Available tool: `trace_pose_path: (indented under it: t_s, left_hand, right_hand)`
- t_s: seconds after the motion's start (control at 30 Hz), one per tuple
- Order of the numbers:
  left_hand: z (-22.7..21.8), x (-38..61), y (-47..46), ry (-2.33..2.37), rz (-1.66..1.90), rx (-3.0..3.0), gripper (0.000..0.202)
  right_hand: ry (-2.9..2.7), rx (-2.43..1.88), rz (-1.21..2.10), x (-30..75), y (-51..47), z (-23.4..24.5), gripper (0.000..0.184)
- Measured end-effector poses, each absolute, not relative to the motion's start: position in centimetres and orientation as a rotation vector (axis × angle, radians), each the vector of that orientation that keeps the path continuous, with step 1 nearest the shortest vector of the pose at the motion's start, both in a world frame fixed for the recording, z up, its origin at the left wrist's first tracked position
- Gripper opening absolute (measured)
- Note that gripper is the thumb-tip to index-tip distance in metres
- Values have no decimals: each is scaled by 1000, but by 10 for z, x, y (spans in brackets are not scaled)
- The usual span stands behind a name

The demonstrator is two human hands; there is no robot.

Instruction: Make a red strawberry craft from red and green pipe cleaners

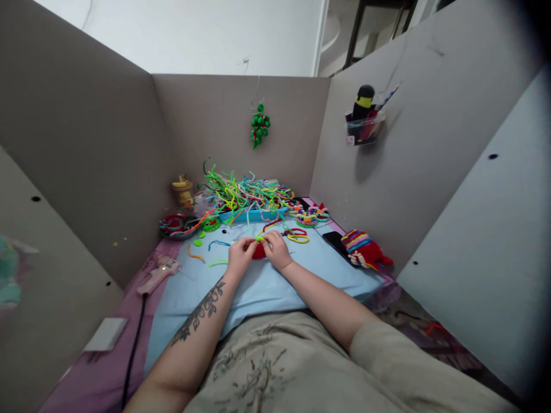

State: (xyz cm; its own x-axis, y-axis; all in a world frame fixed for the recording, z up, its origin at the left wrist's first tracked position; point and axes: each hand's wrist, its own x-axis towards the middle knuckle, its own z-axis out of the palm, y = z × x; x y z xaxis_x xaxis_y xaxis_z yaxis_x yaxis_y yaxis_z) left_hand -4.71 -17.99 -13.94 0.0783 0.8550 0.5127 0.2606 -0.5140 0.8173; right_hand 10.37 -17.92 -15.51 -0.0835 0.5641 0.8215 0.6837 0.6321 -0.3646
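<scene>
Pinching a green pipe cleaner (260,236) over a small red piece (259,251), left hand (239,256) and right hand (276,250) had fingers closed on it; it looked light, bendy, best held near its ends, the loose pile (241,195) at twelve o'clock.

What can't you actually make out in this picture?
- Red piece, head view: mostly hidden between left hand and right hand.
- Pile of pipe cleaners: too tangled and small to count.
- Black phone: partly covered by a striped craft.
</scene>
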Motion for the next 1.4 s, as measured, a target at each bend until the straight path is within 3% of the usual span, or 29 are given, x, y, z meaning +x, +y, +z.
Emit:
trace_pose_path:
  t_s: [0.57,0.97,1.13,1.4]
  left_hand:
    - [-140,-47,-178,973,1327,1796,21]
    - [-138,-48,-179,1105,1429,1847,16]
    - [-142,-52,-176,1049,1475,1954,12]
    - [-144,-52,-175,1050,1504,1898,19]
  right_hand:
    - [-1696,-1084,-188,105,-175,-160,13]
    - [-1783,-1064,-136,101,-177,-162,8]
    - [-1799,-977,-19,99,-180,-159,29]
    - [-1866,-982,-54,99,-181,-155,14]
